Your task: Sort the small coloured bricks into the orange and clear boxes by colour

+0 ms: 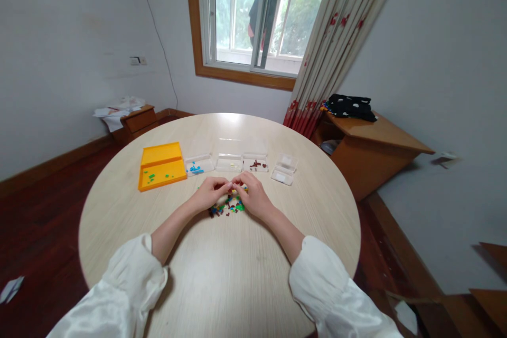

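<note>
My left hand (209, 193) and my right hand (254, 196) meet at the fingertips above a small pile of mixed plastic building bricks (228, 208) in brown, green, blue and yellow. Both hands are closed in a pinch. Whatever is between the fingers is too small to name, and part of the pile is hidden behind the hands. Beyond them, an open yellow box (161, 155) holds a few green pieces (151, 177). To its right, one clear box has blue pieces (195, 168) in it, and another has dark brown pieces (256, 164).
Between those clear boxes stands a clear box (228, 169) with a few pale pieces. A smaller lidded clear box (282, 177) lies at the right of the row. The round wooden table (222, 285) carries everything. A wooden cabinet (368, 153) stands behind it on the right.
</note>
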{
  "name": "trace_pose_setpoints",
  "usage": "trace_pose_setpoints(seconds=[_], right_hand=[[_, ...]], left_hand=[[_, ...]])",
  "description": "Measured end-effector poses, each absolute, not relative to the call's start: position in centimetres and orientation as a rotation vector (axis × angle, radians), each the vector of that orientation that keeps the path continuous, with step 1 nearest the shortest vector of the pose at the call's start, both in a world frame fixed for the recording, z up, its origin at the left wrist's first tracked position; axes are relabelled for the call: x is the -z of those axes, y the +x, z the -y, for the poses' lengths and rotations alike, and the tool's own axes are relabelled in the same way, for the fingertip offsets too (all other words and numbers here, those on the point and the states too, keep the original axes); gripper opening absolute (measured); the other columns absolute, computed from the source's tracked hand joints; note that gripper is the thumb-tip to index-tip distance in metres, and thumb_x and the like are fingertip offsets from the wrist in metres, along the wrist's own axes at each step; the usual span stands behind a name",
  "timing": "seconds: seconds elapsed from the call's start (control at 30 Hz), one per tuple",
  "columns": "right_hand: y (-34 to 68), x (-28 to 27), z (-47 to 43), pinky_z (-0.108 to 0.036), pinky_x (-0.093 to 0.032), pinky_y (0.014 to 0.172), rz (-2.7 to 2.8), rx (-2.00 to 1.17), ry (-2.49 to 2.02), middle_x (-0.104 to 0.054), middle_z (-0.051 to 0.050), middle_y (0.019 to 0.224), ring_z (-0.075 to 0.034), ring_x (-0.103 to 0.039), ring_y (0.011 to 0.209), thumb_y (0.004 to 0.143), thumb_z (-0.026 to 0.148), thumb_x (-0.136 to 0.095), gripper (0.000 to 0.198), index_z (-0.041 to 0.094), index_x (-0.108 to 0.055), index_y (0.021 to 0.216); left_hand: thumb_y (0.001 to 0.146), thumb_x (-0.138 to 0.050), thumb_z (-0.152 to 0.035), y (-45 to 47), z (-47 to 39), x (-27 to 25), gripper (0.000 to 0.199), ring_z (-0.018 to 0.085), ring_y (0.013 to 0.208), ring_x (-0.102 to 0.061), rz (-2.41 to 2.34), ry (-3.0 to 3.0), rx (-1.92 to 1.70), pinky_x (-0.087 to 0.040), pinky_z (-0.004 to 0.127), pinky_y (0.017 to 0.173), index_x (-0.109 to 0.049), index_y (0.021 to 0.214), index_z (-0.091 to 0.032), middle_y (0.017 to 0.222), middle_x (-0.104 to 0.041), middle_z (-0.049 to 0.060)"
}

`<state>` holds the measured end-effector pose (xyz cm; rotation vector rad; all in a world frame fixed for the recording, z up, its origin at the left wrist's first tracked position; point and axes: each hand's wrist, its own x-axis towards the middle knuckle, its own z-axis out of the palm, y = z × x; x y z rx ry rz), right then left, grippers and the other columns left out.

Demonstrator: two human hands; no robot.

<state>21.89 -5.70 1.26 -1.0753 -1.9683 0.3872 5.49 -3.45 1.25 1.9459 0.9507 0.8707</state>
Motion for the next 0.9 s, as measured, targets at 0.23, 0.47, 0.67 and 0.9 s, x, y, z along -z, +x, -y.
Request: trace_pose_setpoints(seconds=[0.23,0.47,0.67,0.9], right_hand=[[22.0,-1.4,5.8,-0.03,-0.042,0.08,1.977,-0.39,-1.072,-0.062,-0.004,0.086,-0.017,-0.054,0.085,0.085,0.016,-0.054,0.013,0.019,-0.063,0.093],[22.2,-1.1,5.9,-0.028,-0.037,0.077,2.193,-0.429,-1.239,-0.061,-0.002,0.08,-0.014,-0.053,0.08,0.074,0.012,-0.067,0.005,0.017,-0.065,0.074],[22.3,-1.2,6.1,-0.029,-0.034,0.077,2.256,-0.425,-1.328,-0.062,-0.002,0.082,-0.015,-0.055,0.083,0.072,0.022,-0.073,0.009,0.017,-0.067,0.075],[22.2,-1.0,6.1,-0.029,-0.034,0.078,2.268,-0.423,-1.37,-0.063,-0.003,0.084,-0.015,-0.054,0.082,0.074,0.022,-0.071,0.006,0.017,-0.067,0.075]], left_hand=[[0.075,-0.047,-0.055,5.0,2.5,-1.1,0.043,0.015,0.061,-0.053,-1.111,1.904,-1.008,-0.042,0.027,0.06,-0.061,0.063,-0.016,0.062,-0.062,0.003],[0.078,-0.047,-0.042,1.6,0.4,-0.4,0.032,0.018,0.066,-0.056,-1.7,1.838,-1.337,-0.042,0.029,0.063,-0.066,0.073,-0.017,0.069,-0.065,0.004],[0.08,-0.045,-0.039,-0.3,-0.4,0.0,0.032,0.023,0.078,-0.06,-1.981,1.978,-1.225,-0.042,0.032,0.072,-0.067,0.075,-0.017,0.08,-0.069,0.009],[0.08,-0.047,-0.035,-0.4,-0.6,0.4,0.028,0.027,0.082,-0.06,-2.08,2.072,-1.092,-0.041,0.036,0.074,-0.068,0.077,-0.018,0.082,-0.07,0.01]])
